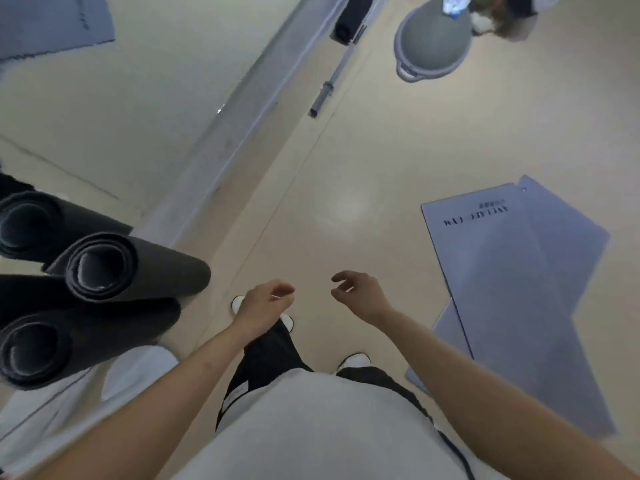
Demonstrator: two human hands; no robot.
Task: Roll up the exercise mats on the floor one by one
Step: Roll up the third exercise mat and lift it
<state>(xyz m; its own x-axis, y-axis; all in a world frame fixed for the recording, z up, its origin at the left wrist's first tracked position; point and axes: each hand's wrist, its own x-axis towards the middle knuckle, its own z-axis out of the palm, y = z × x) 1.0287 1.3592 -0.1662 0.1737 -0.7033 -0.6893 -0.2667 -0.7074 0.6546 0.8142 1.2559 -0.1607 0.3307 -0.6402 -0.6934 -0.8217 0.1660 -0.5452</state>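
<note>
Grey mats (502,271) lie flat and overlapping on the floor (346,150) at right, not rolled. Rolled dark mats (114,268) stand bunched at left. Left hand (265,301) and right hand (360,294) are in mid-air, fingers loosely curled, holding nothing. Grey dome (433,43) far ahead.

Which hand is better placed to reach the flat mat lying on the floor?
Probably the right hand: it hangs empty on the side of the flat mat. The left hand, also empty, is nearer the rolled mats.
</note>
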